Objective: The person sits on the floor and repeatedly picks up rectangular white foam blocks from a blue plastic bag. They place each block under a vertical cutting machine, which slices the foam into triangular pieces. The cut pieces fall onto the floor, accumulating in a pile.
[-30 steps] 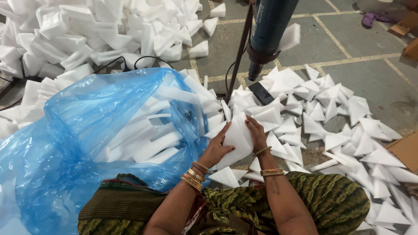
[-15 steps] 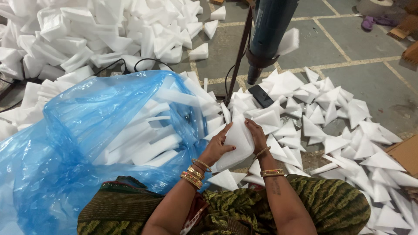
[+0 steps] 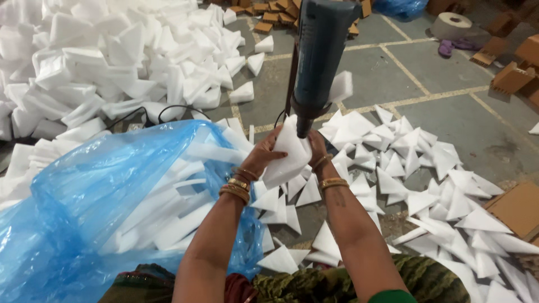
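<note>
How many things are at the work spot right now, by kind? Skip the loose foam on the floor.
Blue heat gun, nozzle down: 1
White foam piece held at the nozzle: 1
Hands gripping it, left hand and right hand: 2
Blue plastic bag of foam strips, beside the left arm: 1
Total: 5

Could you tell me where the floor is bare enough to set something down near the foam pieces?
Bare tiled floor lies beyond the scattered triangles, right of the hanging heat tool, and a strip runs between that tool and the big foam pile. It is crowded around the blue bag and both hands' foam piece.
</note>
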